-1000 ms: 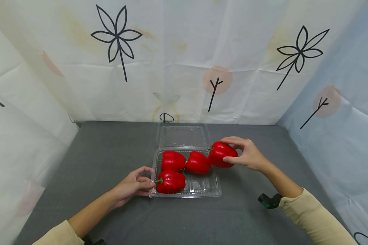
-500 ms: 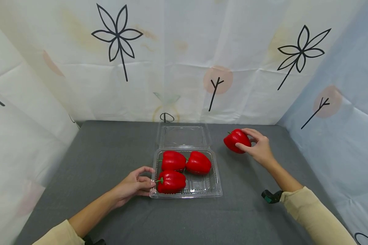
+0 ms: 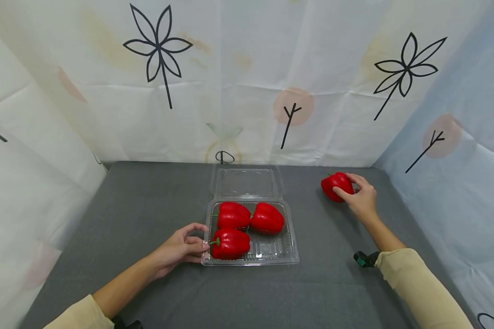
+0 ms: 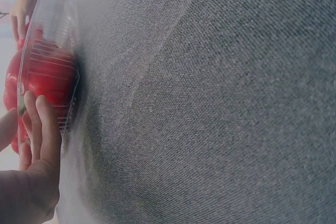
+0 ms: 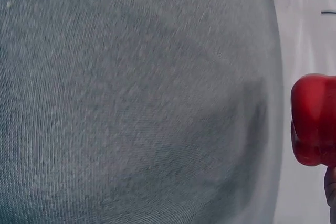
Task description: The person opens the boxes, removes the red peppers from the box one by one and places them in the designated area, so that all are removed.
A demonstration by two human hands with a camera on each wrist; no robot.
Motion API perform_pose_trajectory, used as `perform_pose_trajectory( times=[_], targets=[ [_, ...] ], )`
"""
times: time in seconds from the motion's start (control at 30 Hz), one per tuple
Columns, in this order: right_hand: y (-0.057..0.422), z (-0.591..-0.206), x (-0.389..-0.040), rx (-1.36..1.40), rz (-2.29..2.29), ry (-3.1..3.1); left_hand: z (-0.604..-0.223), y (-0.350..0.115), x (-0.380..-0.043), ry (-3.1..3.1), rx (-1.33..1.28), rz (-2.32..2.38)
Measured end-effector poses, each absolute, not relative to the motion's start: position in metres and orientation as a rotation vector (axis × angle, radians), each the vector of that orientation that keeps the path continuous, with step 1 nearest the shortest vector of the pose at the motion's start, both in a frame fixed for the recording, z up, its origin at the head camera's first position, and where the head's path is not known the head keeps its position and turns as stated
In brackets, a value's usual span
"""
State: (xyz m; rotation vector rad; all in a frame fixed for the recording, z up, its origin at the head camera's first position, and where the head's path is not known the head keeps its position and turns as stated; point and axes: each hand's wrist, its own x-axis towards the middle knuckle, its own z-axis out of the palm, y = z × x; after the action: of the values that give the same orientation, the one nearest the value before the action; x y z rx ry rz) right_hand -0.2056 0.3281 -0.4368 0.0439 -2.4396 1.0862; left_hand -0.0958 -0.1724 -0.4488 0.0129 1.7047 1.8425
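My right hand (image 3: 361, 198) grips a red bell pepper (image 3: 337, 186) between thumb and fingers, to the right of a clear plastic container (image 3: 290, 244). In the right wrist view this bell pepper (image 5: 315, 119) shows at the right edge, raised above the cloth, with part of a finger below. Three more red bell peppers lie inside the container: one at back left (image 3: 233, 215), one at back right (image 3: 267, 218), one at front left (image 3: 230, 244). My left hand (image 3: 185, 246) holds the container's left edge, thumb at the rim and fingers (image 4: 48, 127) along the outer wall.
The container's hinged lid (image 3: 247, 182) lies folded back behind it. Grey cloth (image 3: 148, 192) covers the table. Printed white fabric (image 3: 247, 82) stands behind and at both sides, close to the table's back edge.
My right hand has carried its bell pepper from above the container's right edge away to the right and slightly back. The left hand and the container have stayed in place.
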Motion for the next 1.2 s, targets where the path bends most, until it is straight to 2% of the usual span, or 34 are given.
perform_pose_trajectory(
  times=[0.4,1.2],
  targets=[
    [0.341,-0.452,-0.207,-0.144,1.062,-2.519,-0.45,-0.172,-0.096,1.689,0.026,1.848],
    [0.341,-0.449,-0.202,-0.075,0.985,-2.549,-0.449,-0.172,-0.098,1.709,-0.006,1.827]
  ],
)
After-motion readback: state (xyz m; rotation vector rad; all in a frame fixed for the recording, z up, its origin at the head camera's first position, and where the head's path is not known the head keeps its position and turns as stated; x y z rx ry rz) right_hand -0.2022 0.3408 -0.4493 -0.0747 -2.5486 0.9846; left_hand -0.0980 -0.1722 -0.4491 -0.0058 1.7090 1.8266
